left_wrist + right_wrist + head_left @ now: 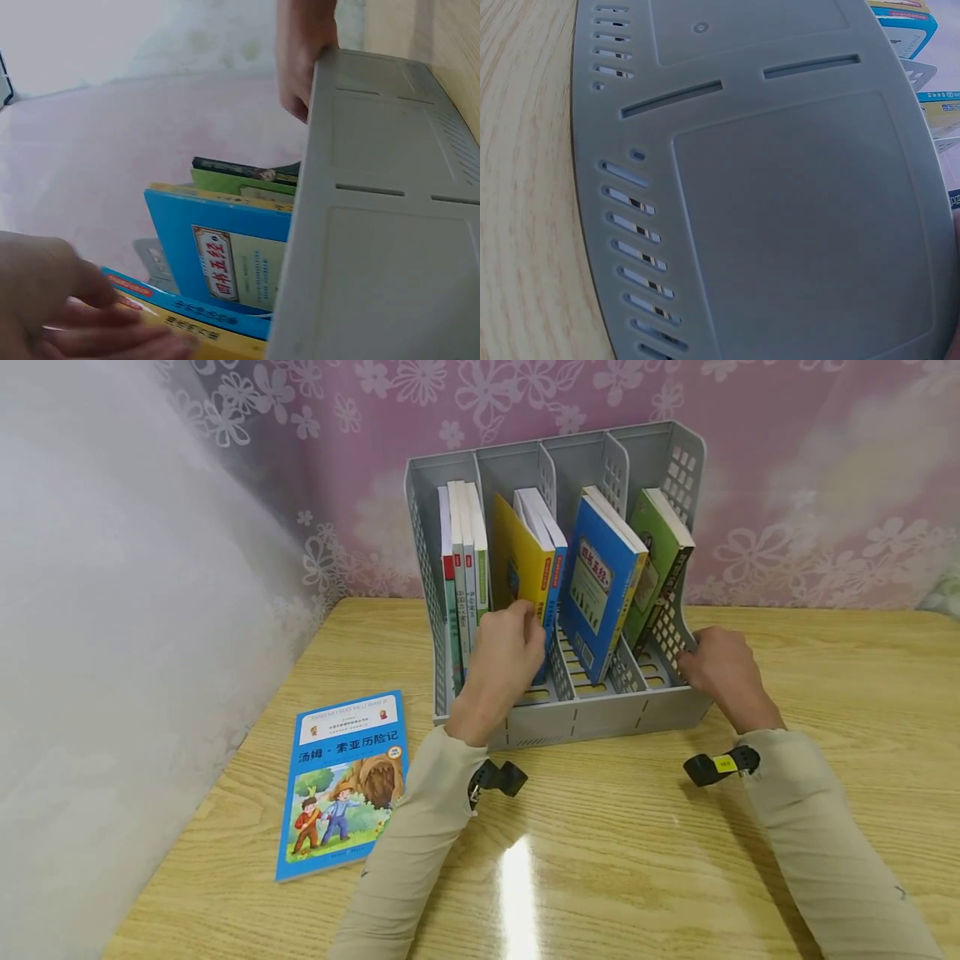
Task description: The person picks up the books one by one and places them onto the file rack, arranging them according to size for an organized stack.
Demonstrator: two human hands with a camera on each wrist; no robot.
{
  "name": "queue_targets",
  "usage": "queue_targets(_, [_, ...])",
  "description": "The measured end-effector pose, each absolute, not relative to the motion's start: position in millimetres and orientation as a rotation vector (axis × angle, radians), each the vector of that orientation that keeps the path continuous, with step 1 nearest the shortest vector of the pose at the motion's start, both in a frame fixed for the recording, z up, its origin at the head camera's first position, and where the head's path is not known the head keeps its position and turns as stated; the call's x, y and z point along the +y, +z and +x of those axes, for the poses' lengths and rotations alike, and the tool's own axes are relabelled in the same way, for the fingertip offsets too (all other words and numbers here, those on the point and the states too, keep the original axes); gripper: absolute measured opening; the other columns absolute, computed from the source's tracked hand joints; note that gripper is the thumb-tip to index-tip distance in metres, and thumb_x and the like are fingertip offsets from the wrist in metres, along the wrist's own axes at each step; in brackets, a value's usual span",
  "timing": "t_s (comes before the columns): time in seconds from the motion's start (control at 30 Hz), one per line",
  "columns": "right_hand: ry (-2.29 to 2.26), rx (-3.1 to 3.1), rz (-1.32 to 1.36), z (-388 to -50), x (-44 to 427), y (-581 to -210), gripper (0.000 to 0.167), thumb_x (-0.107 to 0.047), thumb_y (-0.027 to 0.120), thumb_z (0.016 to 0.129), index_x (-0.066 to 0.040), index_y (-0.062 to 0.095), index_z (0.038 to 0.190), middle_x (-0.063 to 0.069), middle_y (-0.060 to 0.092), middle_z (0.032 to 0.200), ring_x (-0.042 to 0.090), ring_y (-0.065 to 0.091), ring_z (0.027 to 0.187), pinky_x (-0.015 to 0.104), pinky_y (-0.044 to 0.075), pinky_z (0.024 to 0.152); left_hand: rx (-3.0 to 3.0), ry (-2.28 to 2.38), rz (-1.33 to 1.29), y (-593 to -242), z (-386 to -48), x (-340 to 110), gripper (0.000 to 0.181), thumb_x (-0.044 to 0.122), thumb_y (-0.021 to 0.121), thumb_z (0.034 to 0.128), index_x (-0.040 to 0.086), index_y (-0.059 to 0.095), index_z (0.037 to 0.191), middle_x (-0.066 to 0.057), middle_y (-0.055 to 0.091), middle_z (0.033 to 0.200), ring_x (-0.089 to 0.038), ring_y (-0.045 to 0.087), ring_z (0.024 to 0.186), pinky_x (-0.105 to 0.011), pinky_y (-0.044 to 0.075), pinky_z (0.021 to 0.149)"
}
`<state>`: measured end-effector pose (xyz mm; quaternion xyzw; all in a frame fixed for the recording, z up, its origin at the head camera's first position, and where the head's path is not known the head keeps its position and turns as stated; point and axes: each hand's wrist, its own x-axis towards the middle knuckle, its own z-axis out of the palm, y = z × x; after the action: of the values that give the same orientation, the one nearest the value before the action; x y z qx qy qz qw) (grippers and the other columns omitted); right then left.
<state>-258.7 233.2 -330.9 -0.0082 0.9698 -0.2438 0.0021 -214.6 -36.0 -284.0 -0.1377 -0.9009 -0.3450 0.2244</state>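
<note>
A grey magazine rack [615, 714] with several compartments stands tilted on the table, holding books. My right hand [723, 677] grips the front edge of its right side wall, seen also at the top of the left wrist view. At the second compartment from the left, my left hand [501, 647] is by the spine of a yellow book [525, 568]. Its fingers [127, 341] extend in front of that spine in the left wrist view; nothing is seen held. A blue book [557, 577] leans against the yellow one. The third compartment contains a blue-covered book [600, 585].
A blue picture-cover book [341, 785] lies flat left of the rack. Thin white-spined books [465, 560] fill the leftmost compartment, and a green book [656, 560] leans in the rightmost. Behind the wooden table [600, 860] hangs a pink floral backdrop [810, 485].
</note>
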Motion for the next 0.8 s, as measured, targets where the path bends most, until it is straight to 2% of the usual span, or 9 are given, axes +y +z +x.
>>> queue_targets(0.1, [-0.768,3.039,-0.021,-258.6,234.4,-331.3,0.031,-0.015,0.046,0.093,0.013,0.060,0.096,0.020,0.059,0.072,0.030,0.054,0.059,0.037,0.043,0.047,-2.247,-0.992,-0.429,-277.2,-210.3,-38.3,0.023,0.012,0.050,0.0992,-0.003,0.068,0.099,-0.009,0.068,0.074,-0.014,0.059,0.054,-0.018,0.046,0.051])
queue_targets(0.17, [-0.770,3.037,-0.014,-258.2,234.6,-331.4,0.030,-0.015,0.046,0.093,0.013,0.059,0.096,0.020,0.059,0.072,0.030,0.054,0.059,0.037,0.044,0.047,-2.100,-1.013,-0.448,-273.6,-209.9,-42.8,0.025,0.013,0.050,0.0996,-0.003,0.067,0.090,-0.007,0.064,0.065,-0.014,0.056,0.051,-0.020,0.044,0.050])
queue_targets(0.33, [-0.757,3.046,-0.015,-257.8,234.8,-331.6,0.030,-0.015,0.046,0.093,0.012,0.059,0.095,0.020,0.059,0.071,0.030,0.054,0.059,0.037,0.044,0.046,-1.873,-1.052,-0.414,-263.2,-212.1,-68.7,0.026,0.010,0.050,0.0987,-0.005,0.064,0.083,-0.010,0.064,0.063,-0.017,0.057,0.050,-0.020,0.040,0.045])
queue_targets(0.47, [-0.754,3.049,-0.025,-258.4,234.5,-331.5,0.031,-0.015,0.047,0.093,0.013,0.059,0.097,0.021,0.060,0.073,0.031,0.055,0.060,0.037,0.044,0.047,-1.797,-1.094,-0.185,-249.4,-209.8,-110.0,0.026,0.007,0.050,0.0973,-0.006,0.064,0.080,-0.014,0.064,0.063,-0.018,0.058,0.050,-0.018,0.039,0.045])
queue_targets(0.63, [-0.755,3.056,-0.037,-258.7,233.0,-331.2,0.028,-0.014,0.046,0.093,0.011,0.059,0.093,0.020,0.059,0.072,0.030,0.054,0.059,0.037,0.043,0.047,-2.051,-1.154,0.259,-240.9,-195.7,-178.8,0.027,0.016,0.049,0.0985,-0.004,0.066,0.093,-0.016,0.068,0.076,-0.005,0.056,0.049,-0.015,0.045,0.049])
queue_targets(0.73, [-0.750,3.055,-0.040,-258.4,233.5,-331.1,0.028,-0.014,0.046,0.094,0.012,0.059,0.093,0.020,0.059,0.071,0.030,0.054,0.059,0.037,0.043,0.047,-2.322,-1.160,0.514,-244.1,-182.9,-217.1,0.037,0.029,0.046,0.1000,-0.004,0.062,0.108,-0.016,0.069,0.088,0.003,0.055,0.048,-0.014,0.048,0.052])
queue_targets(0.8, [-0.745,3.051,-0.041,-258.0,233.8,-330.5,0.029,-0.014,0.045,0.094,0.012,0.058,0.094,0.020,0.059,0.071,0.030,0.054,0.059,0.037,0.043,0.047,-2.493,-1.186,0.659,-250.1,-175.5,-238.9,0.045,0.035,0.046,0.0996,-0.006,0.058,0.116,-0.019,0.069,0.098,0.003,0.055,0.051,-0.016,0.051,0.056])
